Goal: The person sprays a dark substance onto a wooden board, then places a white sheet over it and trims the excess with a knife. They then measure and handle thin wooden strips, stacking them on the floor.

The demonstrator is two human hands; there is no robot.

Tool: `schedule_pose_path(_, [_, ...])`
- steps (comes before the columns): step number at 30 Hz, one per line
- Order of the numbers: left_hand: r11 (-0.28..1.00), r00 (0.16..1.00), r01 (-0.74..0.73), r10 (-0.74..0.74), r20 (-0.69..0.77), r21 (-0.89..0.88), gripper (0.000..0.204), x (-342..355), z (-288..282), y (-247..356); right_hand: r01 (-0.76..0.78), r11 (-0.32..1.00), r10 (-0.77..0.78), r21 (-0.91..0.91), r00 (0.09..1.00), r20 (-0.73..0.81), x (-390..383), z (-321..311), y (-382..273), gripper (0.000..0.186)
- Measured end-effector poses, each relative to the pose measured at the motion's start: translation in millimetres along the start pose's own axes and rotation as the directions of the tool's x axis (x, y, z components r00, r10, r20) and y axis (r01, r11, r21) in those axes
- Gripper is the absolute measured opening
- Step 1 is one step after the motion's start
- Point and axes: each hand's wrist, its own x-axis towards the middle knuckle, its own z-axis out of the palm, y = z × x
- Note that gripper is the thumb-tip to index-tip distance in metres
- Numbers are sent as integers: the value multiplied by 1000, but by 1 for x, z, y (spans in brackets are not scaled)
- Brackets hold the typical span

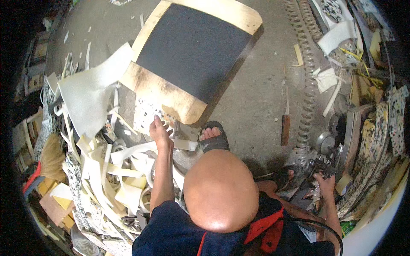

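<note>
A pale wooden panel [191, 112] with a black sheet [192, 51] covering its middle lies ahead of me. My left hand [160, 133] is just below its near left corner, fingers loosely bent and apart, with nothing seen in them. Beneath that hand is a piece of speckled foam [143, 112]. Far to the right, my right hand [326, 184] closes around a dark metal tool [323, 167] that looks like a spray gun. A clear coiled hose [306, 98] runs down the floor toward it. Its exact grip is partly hidden.
White and yellow foam offcuts [124, 179] pile up on the left, below a large white sheet [89, 91]. A wooden-handled knife [285, 128] lies on the concrete floor. More speckled foam [367, 170] lines the right. My sandalled foot [212, 135] stands near the panel.
</note>
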Motion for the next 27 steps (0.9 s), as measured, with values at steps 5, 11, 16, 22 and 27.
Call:
schedule_pose_path(5, [997, 1000, -8, 8, -6, -81, 61, 61, -6, 32, -194, 939, 255, 282, 947, -197, 2, 71, -17, 83])
schedule_pose_path(11, [990, 965, 21, 17, 261, -141, 56, 96, -8, -5, -127, 991, 133, 38, 951, -278, -2, 35, -92, 67])
schedule_pose_path(16, [971, 948, 110, -39, 316, -211, 72, 109, 39, 2, -214, 977, 177, -17, 848, -500, 14, -1, -85, 79])
schedule_pose_path(22, [839, 940, 109, 87, 330, -533, 91, 151, 7, 41, 434, 819, -191, 376, 824, -533, -25, 35, -165, 40])
schedule_pose_path(27, [759, 944, 252, -54, 327, -600, 80, 159, 8, 95, 611, 739, -481, 284, 773, -413, -15, 47, -223, 36])
